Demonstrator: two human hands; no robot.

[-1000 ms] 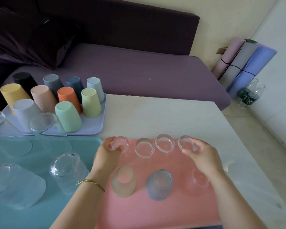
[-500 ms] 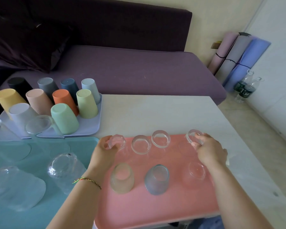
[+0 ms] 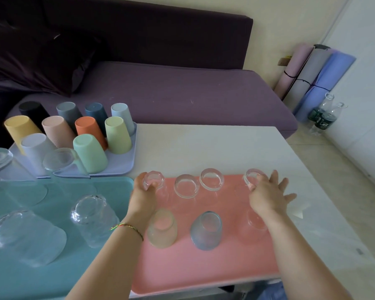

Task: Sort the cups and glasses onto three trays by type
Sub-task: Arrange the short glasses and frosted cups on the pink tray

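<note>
A pink tray (image 3: 204, 267) holds several small upturned glasses. At its back left corner my left hand (image 3: 142, 198) grips a faceted small glass (image 3: 153, 180). My right hand (image 3: 266, 195) is at the back right corner, fingers spread, its thumb side touching a clear small glass (image 3: 252, 177) that stands on the tray. Between them stand two clear glasses (image 3: 186, 186) (image 3: 211, 179). In the front row are a frosted glass (image 3: 162, 228), a blue glass (image 3: 206, 230) and a clear one (image 3: 256, 221) partly behind my right wrist.
A teal tray (image 3: 30, 278) at left carries large clear tumblers (image 3: 91, 215). A lavender tray (image 3: 121, 167) behind it holds several upturned coloured plastic cups (image 3: 89, 152). The white table (image 3: 204, 148) ends near a purple sofa (image 3: 182, 94); rolled mats (image 3: 312, 76) and bottles (image 3: 323, 118) stand at right.
My right hand carried its clear glass rightward to the tray's back right corner and its fingers have spread apart. My left hand stayed on the faceted glass.
</note>
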